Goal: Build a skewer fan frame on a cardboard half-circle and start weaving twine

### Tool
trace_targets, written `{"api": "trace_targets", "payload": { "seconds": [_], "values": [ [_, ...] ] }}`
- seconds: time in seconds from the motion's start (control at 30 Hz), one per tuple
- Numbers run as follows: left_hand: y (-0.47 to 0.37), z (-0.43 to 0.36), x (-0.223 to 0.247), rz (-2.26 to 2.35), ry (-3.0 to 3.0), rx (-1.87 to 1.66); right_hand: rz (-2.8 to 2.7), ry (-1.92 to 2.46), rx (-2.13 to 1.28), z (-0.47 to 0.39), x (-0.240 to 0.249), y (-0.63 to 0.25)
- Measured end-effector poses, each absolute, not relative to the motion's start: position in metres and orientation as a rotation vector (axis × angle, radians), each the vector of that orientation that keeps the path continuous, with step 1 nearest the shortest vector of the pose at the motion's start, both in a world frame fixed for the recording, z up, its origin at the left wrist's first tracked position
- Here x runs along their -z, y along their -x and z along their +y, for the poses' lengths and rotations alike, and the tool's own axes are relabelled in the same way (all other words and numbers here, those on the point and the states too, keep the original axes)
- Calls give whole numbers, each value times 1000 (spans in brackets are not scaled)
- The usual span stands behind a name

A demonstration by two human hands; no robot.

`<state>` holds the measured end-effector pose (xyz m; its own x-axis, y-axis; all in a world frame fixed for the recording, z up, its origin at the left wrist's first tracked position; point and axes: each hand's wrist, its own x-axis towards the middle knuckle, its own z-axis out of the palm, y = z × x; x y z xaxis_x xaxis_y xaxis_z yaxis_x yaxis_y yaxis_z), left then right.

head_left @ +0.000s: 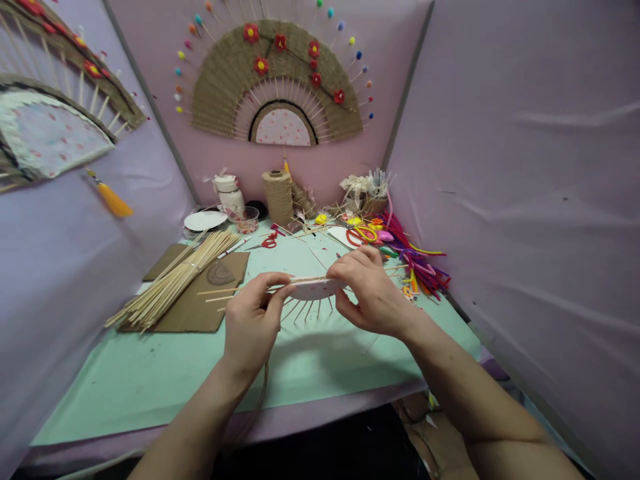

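Above the middle of the table, both hands hold a small spotted half-round fan piece (315,289) with thin sticks fanning out from it. My left hand (257,313) pinches its left end between thumb and fingers. At the other end, my right hand (367,290) has its fingers on the straight top edge, with the thumb lower down. Brown twine runs along that edge, and a strand of cord (264,387) hangs below my left hand. Several sticks stick out past both hands.
Bundled sticks (175,280) lie on cardboard (210,313) at the left. Red scissors (269,241), a twine spool (278,198) and a white bottle (230,199) are behind. Colored pipe cleaners (420,263) lie right. A large fan (280,83) hangs on the back wall.
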<state>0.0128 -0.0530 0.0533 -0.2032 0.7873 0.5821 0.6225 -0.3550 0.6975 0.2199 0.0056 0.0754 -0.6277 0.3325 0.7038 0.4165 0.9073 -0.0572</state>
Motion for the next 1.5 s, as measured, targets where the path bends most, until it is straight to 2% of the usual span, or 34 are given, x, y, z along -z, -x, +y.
{"api": "trace_targets", "payload": {
  "seconds": [0.47, 0.7, 0.9, 1.1, 1.37, 1.5],
  "values": [
    [-14, -55, -53, 1621, -1886, -1621, -2406, 556, 196, -3, -82, -185],
    [-15, -56, -53, 1625, -1854, -1616, -2231, 482, 43, -7, -90, -195],
    [-13, -54, -50, 1601, -1865, -1647, -2300, 665, 99, -1, -77, -215],
    [-8, -53, -47, 1515, -1983, -1670, -2288, 654, 145, 4, -68, -209],
    [-8, -46, -44, 1449, -1965, -1882, -2167, 651, -92, 19, -64, -216],
    [-16, -38, -57, 1318, -2190, -2002, -1989, 676, -287, 35, -58, -224]
  ]
}}
